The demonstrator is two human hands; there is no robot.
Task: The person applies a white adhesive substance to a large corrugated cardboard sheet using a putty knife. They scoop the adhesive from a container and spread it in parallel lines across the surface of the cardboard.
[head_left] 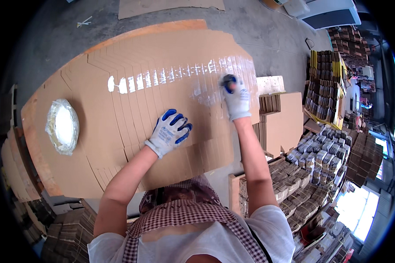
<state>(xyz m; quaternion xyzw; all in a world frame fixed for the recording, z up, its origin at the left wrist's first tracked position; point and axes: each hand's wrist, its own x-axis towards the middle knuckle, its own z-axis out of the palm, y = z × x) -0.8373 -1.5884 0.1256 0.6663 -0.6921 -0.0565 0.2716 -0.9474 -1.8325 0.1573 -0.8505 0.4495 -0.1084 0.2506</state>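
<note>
My left hand, in a white glove with blue fingertips, lies with fingers spread on overlapping sheets of brown cardboard. At the right end of the sheets is my right hand, gloved the same way. Its fingers are curled round a small dark thing, blurred and mostly covered by the glove. A row of white, wet-looking paste crosses the stepped cardboard edges, with a thinner smear near my right hand. On the left of the cardboard rests a plastic-lined bowl with white content.
A wooden board shows beneath the cardboard's left end. To the right stand more flat cardboard pieces and bundled cardboard stacks. Grey concrete floor surrounds the work surface, and a cardboard sheet lies beyond it.
</note>
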